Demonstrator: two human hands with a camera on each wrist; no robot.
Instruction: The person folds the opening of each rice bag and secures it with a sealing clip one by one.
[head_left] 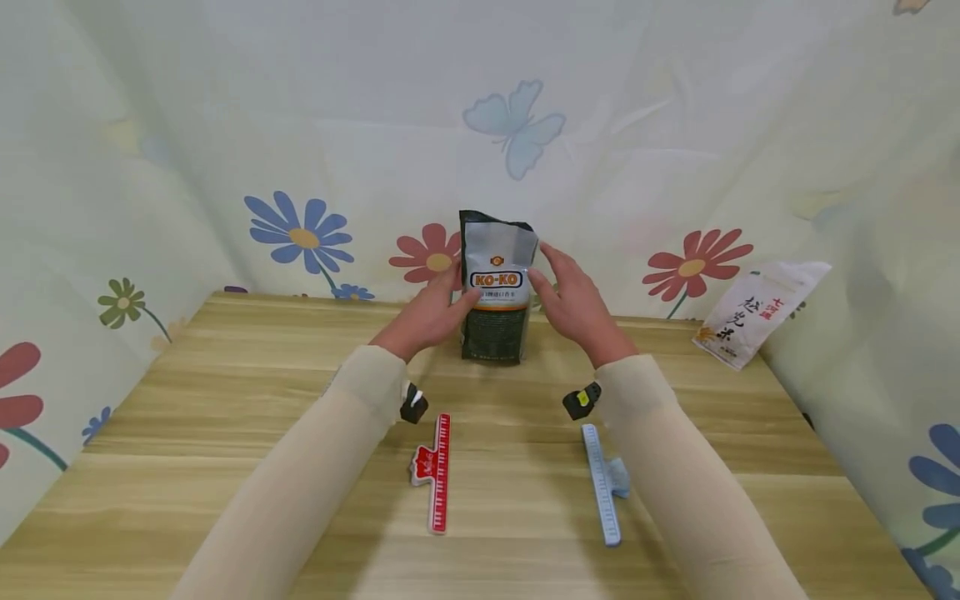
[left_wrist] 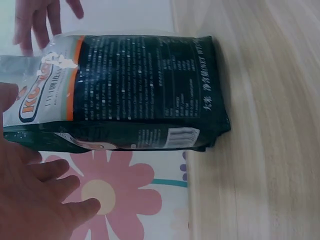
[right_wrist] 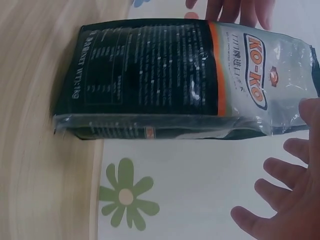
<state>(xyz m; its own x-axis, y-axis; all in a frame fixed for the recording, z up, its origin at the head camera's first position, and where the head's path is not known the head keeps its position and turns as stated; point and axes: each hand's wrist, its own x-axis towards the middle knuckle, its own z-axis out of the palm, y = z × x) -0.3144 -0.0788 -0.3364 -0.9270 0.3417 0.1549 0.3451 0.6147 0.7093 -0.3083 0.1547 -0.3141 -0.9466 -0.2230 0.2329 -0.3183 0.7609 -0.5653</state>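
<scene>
Bag of glossy dark-green and silver-white plastic with an orange band and "KO-KO" lettering [head_left: 497, 287] stands upright near the back edge of the pale wood-grain worktop [head_left: 262, 392], in front of a white cloth backdrop printed with flowers [head_left: 375, 142]. Left hand [head_left: 422, 318] and right hand [head_left: 581, 310] flank its upper half, one on each side. Neither grip is clenched: the fingers are extended and spread, with nothing grasped. The left thumb overlaps the front of the bag in the head view; whether either hand actually touches the plastic, I cannot tell.

The step in hand looks like positioning the bag, either just before taking hold or just after letting go; the pictures do not settle which. If it is to be lifted, the next move calls for both palms to press evenly on its sides; if it is placed, for drawing the hands straight back so it stays standing.

Nearer the person lie a red-and-white plastic clip with a long straight bar [head_left: 441, 475] and a light-blue plastic clip of similar shape [head_left: 602, 487], both untouched.
</scene>
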